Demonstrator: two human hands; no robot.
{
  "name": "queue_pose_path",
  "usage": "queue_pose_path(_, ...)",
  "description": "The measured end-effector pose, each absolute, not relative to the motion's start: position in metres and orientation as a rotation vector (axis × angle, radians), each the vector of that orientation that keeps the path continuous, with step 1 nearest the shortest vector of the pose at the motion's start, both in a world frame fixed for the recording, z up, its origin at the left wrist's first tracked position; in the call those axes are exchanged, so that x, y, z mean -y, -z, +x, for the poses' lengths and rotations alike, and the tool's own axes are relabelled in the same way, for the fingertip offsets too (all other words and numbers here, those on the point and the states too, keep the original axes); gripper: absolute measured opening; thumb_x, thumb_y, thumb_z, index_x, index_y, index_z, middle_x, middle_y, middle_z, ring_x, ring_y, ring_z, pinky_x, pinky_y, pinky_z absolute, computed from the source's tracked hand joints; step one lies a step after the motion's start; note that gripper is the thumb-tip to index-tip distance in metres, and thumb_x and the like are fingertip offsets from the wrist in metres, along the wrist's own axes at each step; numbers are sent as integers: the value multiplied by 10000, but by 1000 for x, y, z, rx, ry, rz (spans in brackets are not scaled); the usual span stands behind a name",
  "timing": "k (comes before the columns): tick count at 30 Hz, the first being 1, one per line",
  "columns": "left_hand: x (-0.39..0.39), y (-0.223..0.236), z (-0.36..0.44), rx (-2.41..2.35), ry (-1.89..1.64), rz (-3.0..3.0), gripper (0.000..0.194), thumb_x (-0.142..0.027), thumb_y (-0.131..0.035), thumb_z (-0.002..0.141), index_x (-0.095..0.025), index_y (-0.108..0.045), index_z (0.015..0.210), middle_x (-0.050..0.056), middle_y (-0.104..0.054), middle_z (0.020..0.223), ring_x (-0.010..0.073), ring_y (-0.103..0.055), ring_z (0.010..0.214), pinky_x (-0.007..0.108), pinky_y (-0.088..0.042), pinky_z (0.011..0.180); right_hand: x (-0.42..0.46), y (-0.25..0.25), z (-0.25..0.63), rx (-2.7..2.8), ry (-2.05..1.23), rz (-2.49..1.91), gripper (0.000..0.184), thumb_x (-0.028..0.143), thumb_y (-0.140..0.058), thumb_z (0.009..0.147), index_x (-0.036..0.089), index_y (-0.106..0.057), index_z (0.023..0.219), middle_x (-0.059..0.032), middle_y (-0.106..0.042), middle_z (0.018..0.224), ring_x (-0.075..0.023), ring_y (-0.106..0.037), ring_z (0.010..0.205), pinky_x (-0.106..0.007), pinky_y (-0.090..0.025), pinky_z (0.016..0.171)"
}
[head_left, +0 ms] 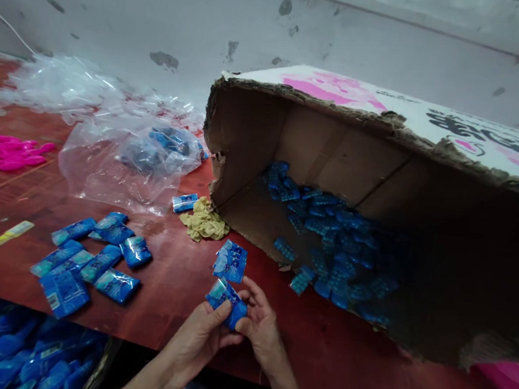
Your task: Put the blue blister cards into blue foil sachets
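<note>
Between my two hands is a small blue packet in shiny wrapping. My left hand has its thumb pressed on the packet's face. My right hand pinches the packet's right side with thumb and fingers. Just beyond it on the table lie blue printed cards, overlapping each other. Further left, several blue packets are spread in a loose group. A crumpled yellow cloth-like piece rests by the box corner, beside another blue packet.
A large cardboard box lies on its side, holding many blue pieces. On the red table are a clear plastic bag, pink pieces and a yellow cutter-like item. A container of blue packets stands below the edge.
</note>
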State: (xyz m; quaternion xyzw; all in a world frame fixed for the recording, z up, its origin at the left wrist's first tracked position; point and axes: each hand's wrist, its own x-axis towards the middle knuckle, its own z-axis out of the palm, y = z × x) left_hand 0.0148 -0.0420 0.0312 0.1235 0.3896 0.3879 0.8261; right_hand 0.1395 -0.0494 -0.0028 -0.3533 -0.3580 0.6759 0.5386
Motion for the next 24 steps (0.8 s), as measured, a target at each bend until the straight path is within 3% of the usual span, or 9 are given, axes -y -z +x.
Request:
queue_pose_path(6, 47, -33, 13, -685, -823, 252, 287, -249, -611, 741, -142, -629, 1007, 84, -682, 854, 136, -624, 707, 254, -502, 655, 52, 3, 137, 815, -1651, -896, 782, 540, -762, 484, 298, -500, 1179, 19, -518, 828, -95, -489, 586, -198, -442, 499)
queue_pose_path(12, 49, -33, 15, -726, -831, 316, 211, -295, -647, 698, -146, -660, 848, 54, -678, 759, 143, -604, 679, 318, -470, 746, 59, 1, 136, 932, -1678, -867, 789, 623, -668, 562, 254, -464, 1229, -39, -572, 963, -202, -557, 876, -321, -445, 790)
queue_pose_path(14, 43, -35, -2, -954, -871, 456, 238, -330, -682, 646, -147, -655, 796, 38, -665, 699, 167, -598, 666, 331, -464, 729, 57, -3, 138, 1073, -1621, -957, 705, 590, -633, 642, 262, -453, 1239, -47, -556, 1017, -195, -550, 884, -321, -440, 796)
queue_pose_path(17, 28, -42, -51, -1514, -973, 872, 290, -389, -698, 588, -160, -634, 754, 26, -650, 670, 212, -591, 675, 356, -447, 734, 46, -9, 144, 1364, -1334, -1232, 398, 404, -598, 767, 284, -537, 1142, -17, -552, 945, -153, -539, 788, -290, -440, 753)
queue_pose_path(19, 18, -49, -87, -1883, -989, 1221, 405, -417, -653, 626, -190, -599, 957, 47, -656, 757, 277, -593, 796, 413, -422, 791, 31, -14, 147, 1565, -1068, -1392, 294, 275, -564, 799, 276, -570, 1092, -13, -558, 906, -162, -531, 812, -296, -424, 783)
queue_pose_path(21, 13, -55, -113, -2211, -948, 1503, 555, -420, -601, 675, -188, -492, 1167, 120, -642, 947, 361, -543, 973, 490, -375, 850, 15, -16, 147, 1747, -814, -1505, 348, 216, -569, 787, 270, -552, 1130, -38, -566, 963, -196, -518, 900, -324, -404, 826)
queue_pose_path(24, 13, -57, -120, -2362, -1015, 1849, 548, -386, -529, 740, -141, -439, 1223, 188, -514, 1211, 397, -363, 1192, 529, -280, 947, -5, -9, 142, 1938, -476, -1713, 441, 248, -619, 759, 277, -519, 1187, -90, -559, 1080, -265, -496, 962, -407, -387, 827)
